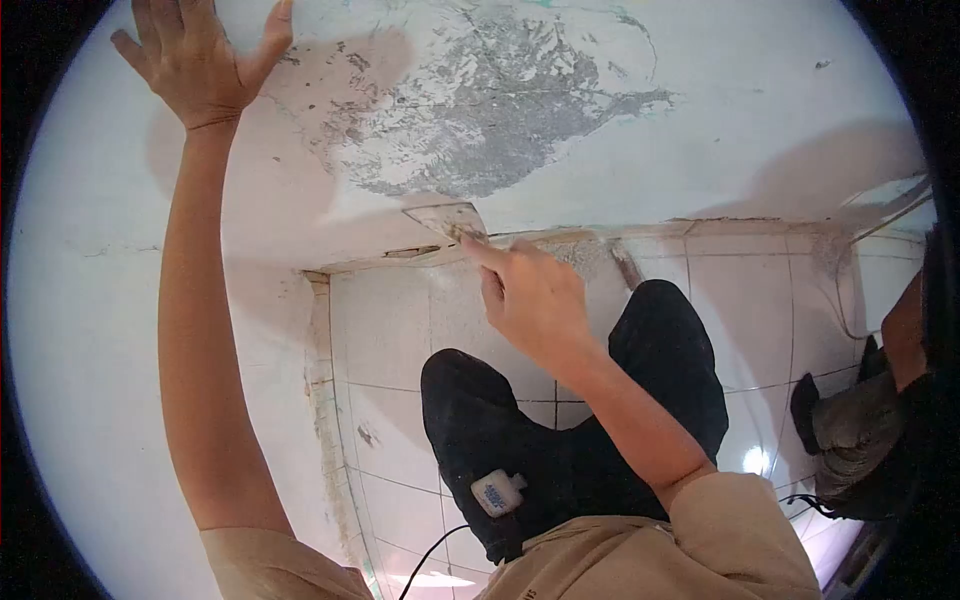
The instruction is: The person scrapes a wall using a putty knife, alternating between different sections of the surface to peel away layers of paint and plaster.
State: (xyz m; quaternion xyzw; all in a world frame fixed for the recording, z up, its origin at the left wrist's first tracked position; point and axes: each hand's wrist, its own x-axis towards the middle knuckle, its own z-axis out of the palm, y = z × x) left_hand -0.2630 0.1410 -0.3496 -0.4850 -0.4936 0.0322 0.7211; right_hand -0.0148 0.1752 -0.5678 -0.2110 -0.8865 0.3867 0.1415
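My left hand (pixel 195 65) is spread flat against the white wall (pixel 700 170) at the upper left, holding nothing. In my right hand (pixel 540 302) is a putty knife (pixel 447 217), its handle hidden in my fingers and the index finger stretched along it. The blade lies at the wall's lower part, just below a large rough grey patch (pixel 510 120) where the paint has come off. Flaked white paint borders that patch.
White floor tiles (pixel 740 320) meet the wall along a ragged edge strewn with crumbs. A narrow tool handle (pixel 626 268) lies near my knee. A small white bottle-like object (pixel 497 492) rests on my thigh. Another person's leg (pixel 855 425) and a cable (pixel 848 300) are at the right.
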